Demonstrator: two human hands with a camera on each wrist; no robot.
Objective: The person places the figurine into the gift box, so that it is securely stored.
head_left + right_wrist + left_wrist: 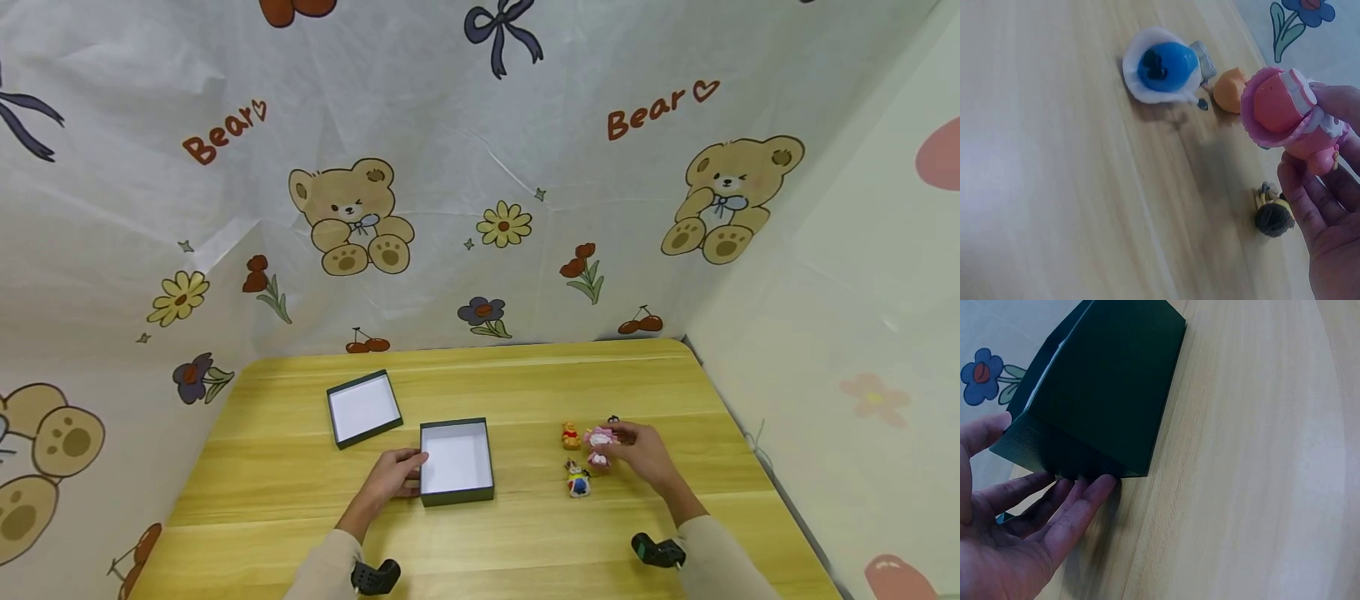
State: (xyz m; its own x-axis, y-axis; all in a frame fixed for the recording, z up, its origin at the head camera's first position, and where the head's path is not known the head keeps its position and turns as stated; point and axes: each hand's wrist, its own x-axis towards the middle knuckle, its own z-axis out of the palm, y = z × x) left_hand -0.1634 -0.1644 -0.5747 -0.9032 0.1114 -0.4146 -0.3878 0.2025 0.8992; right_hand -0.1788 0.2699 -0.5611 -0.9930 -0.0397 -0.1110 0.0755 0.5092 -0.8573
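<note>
two hands busy. my left hand (390, 479) grips the dark green box (454, 457) at its left wall: thumb at the rim, other fingers along the lower edge. reads as bracing, so the box won't slide on the table (525, 542). box sits mid-table, open side up, white interior showing. its lid (365, 408) lies just beside it, left and far, inner face up, presumably parked out of the way.

my right hand (647, 454) has the pink figurine (1297, 122), over at the right: thumb one side, fingers the other, narrow pinch, likely because it's small with a frilly edge. looks clear of the tabletop, can't be sure. near it: winnie-the-pooh figurine (570, 436) to the left, blue-and-white figurine (578, 482) near left, black-and-yellow figurine (1274, 217) on the far side, mostly hidden from the head view. tight spacing probably favours fingertips over a full-palm grab.
</note>
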